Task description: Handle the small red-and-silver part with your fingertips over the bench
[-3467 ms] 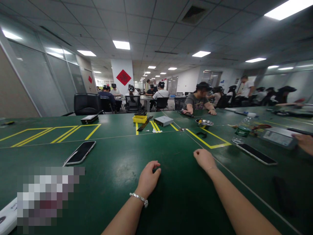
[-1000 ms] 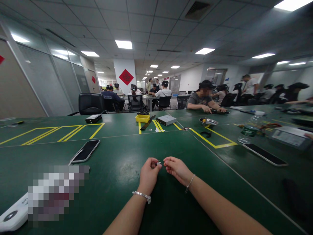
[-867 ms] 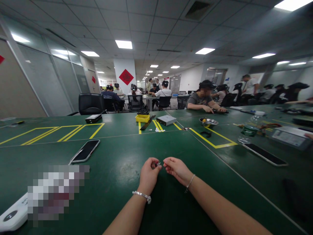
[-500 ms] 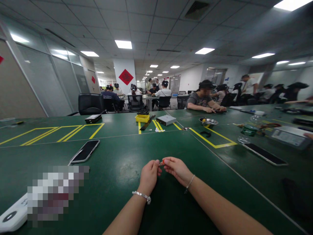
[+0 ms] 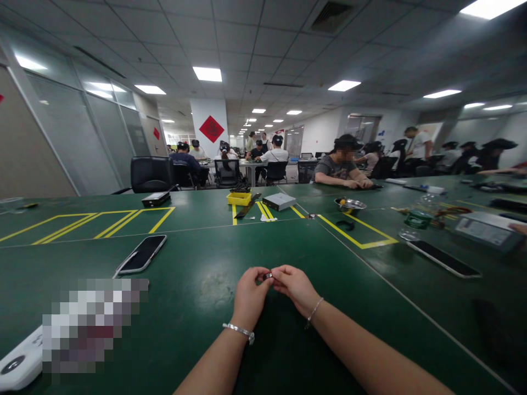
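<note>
My left hand (image 5: 252,293) and my right hand (image 5: 297,288) meet above the green table (image 5: 197,329), fingertips nearly touching. Between them is a tiny shiny metallic piece (image 5: 268,275) with a hint of red beside it; its kind is too small to make out. The thumb and index finger of my left hand close around it from the left. On the other side, my right hand pinches at the same spot, its fingers curled together. Each wrist wears a silver bracelet.
A phone with a cable (image 5: 144,254) lies to the left, near a blurred-out item. Another phone (image 5: 443,258) and a plastic bottle (image 5: 418,219) are at right. Farther off stand a yellow tray (image 5: 239,198), a grey metal box (image 5: 279,202) and a steel bowl (image 5: 349,204). A person sits across the table.
My hands have drawn closer together, and the left index finger now arches over the small piece. The orange-red bit at my right fingertips is less visible.
</note>
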Demonstrator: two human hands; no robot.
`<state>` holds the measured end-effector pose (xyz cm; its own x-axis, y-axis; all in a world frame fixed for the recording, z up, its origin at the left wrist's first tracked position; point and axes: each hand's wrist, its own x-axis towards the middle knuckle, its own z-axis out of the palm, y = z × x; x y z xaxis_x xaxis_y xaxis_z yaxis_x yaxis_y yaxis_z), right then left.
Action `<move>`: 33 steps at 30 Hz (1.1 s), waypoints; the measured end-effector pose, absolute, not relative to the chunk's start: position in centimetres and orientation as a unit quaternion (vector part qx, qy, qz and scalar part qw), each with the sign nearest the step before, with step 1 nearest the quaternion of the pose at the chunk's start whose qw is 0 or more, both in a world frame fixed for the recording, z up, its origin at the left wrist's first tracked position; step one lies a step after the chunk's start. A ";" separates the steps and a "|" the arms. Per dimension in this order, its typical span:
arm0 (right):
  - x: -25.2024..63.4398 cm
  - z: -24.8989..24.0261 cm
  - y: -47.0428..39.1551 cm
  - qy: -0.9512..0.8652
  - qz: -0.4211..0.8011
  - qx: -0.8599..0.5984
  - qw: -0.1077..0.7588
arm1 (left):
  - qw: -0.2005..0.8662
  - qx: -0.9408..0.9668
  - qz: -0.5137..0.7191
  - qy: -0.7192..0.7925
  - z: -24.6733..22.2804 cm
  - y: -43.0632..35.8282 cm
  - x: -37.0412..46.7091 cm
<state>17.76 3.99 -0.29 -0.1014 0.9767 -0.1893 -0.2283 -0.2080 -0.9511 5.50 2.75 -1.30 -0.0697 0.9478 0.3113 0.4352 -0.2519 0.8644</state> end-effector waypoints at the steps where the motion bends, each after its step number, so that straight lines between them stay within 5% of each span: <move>1: 17.7 -0.3 3.9 -0.393 0.632 -0.459 0.485 | 0.246 0.634 0.482 0.552 -1.2 2.7 5.5; 24: 17.0 -0.1 3.1 -0.365 0.677 -0.406 0.493 | 0.151 0.648 0.477 0.574 -1.0 2.2 5.7; 29: 18.4 0.4 4.5 -0.404 0.612 -0.448 0.511 | 0.201 0.634 0.487 0.566 -1.4 2.8 5.5; 33: 22.8 1.3 6.7 -0.468 0.450 -0.572 0.502 | 0.267 0.588 0.485 0.590 -1.7 3.4 5.0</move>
<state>22.79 6.72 1.26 0.1572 0.9866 -0.0448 0.0830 -0.0584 -0.9948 4.96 3.39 -1.71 -0.1662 0.9525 0.2553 0.4338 -0.1619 0.8863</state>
